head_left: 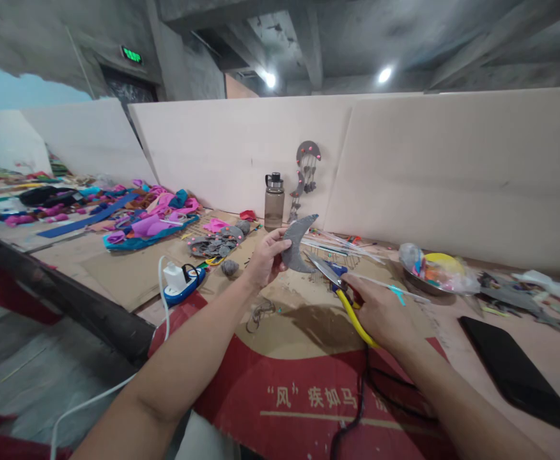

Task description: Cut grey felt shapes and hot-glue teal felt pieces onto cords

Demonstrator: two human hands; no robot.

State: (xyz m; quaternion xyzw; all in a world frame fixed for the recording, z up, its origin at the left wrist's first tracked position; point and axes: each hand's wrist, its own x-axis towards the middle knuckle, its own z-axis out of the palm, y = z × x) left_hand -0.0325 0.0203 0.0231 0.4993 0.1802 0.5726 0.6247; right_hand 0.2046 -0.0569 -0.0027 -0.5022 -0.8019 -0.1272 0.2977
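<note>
A grey crescent-shaped piece, felt-like, (297, 248) is pinched between the thumb and fingers of my left hand (266, 259), raised above the table. My right hand (380, 310) is closed round the yellow handles of a pair of scissors (326, 271). Their blades point up and left, beside the crescent's lower end; whether they touch it I cannot tell. Behind the scissors a blue tool (340, 269) is partly hidden. Below my left hand lies a small tangle of thin dark loops (261, 314).
A grey yarn ball (230, 268) and a blue power strip (184, 287) lie left. Behind stand a bottle (274, 203) and a hanging grey moon ornament (307, 153) against the white panel. A filled bowl (433, 287) and black phone (520, 370) lie right; a black cable (347, 431) crosses the front.
</note>
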